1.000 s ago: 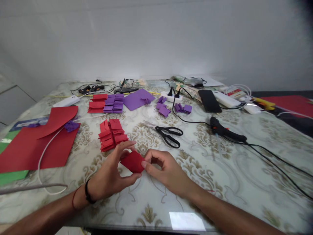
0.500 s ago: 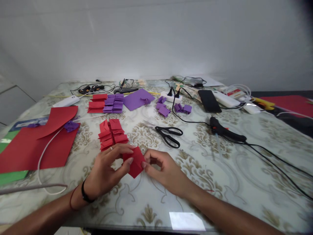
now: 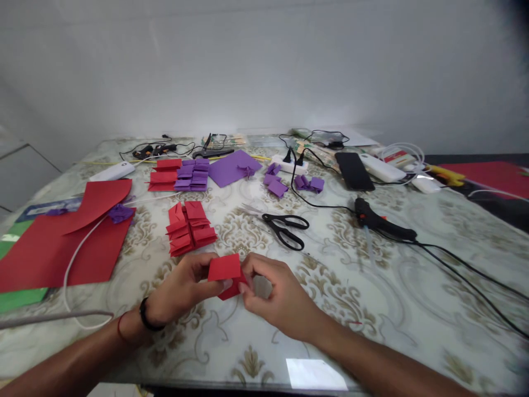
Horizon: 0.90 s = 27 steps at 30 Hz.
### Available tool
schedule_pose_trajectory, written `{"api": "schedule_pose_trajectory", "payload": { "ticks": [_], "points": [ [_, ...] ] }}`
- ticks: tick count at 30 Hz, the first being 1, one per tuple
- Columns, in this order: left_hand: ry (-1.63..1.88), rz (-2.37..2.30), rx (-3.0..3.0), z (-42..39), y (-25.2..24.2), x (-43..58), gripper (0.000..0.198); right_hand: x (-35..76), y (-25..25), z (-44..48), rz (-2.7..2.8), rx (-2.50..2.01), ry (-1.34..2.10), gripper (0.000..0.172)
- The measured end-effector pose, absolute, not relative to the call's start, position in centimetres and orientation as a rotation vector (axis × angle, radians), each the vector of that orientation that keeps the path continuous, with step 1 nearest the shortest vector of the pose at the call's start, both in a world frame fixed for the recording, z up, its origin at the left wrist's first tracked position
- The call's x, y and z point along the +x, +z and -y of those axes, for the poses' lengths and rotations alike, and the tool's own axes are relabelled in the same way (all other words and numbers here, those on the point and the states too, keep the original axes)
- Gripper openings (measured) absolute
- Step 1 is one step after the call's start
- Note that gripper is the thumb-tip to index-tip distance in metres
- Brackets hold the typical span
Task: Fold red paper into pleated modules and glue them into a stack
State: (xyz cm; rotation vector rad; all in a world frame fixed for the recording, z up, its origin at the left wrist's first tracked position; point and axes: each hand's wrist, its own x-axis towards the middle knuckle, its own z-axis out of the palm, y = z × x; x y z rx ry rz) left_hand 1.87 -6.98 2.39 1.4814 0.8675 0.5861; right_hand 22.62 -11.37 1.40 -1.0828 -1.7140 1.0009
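A small folded piece of red paper (image 3: 224, 268) is held between both hands above the near part of the table. My left hand (image 3: 184, 289) pinches its left side, the thumb in front and the other fingers partly hidden behind. On the right edge, my right hand (image 3: 276, 295) grips the paper between thumb and index finger. Just beyond my left hand lie folded red paper pieces (image 3: 190, 227) in two columns. Black-handled scissors (image 3: 285, 225) rest past my right hand, their blades pointing left.
A black glue gun (image 3: 384, 223) lies at the right, its cords trailing to the table edge. Red sheets (image 3: 74, 248) lie at the left. Farther back are folded purple pieces (image 3: 192, 175), a purple sheet (image 3: 229, 168), a white power strip (image 3: 291, 164) and a phone (image 3: 354, 171).
The red paper has gone from lying nearly flat and diamond-shaped to showing a raised, folded upper flap. My left fingers have shifted from over its top to its left side.
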Motion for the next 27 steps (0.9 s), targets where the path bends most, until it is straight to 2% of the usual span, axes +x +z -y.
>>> {"api": "schedule_pose_trajectory", "payload": {
  "ticks": [4,9,20,27],
  "points": [
    [0.658,-0.836,1.526,7.4,2.2,1.9,0.005,22.4,1.2,11.4,1.760,-1.067,0.991,0.015],
    [0.610,-0.895,1.656,7.7,1.8,2.0,0.018,22.0,1.0,11.5,1.759,-1.107,1.021,0.016],
    [0.718,-0.922,1.474,8.1,2.8,2.5,0.008,22.2,1.9,11.5,1.690,-1.077,1.087,0.018],
    [0.743,-0.880,1.471,7.7,2.5,2.3,0.008,22.4,1.7,11.5,1.650,-1.087,1.104,0.008]
  ]
}}
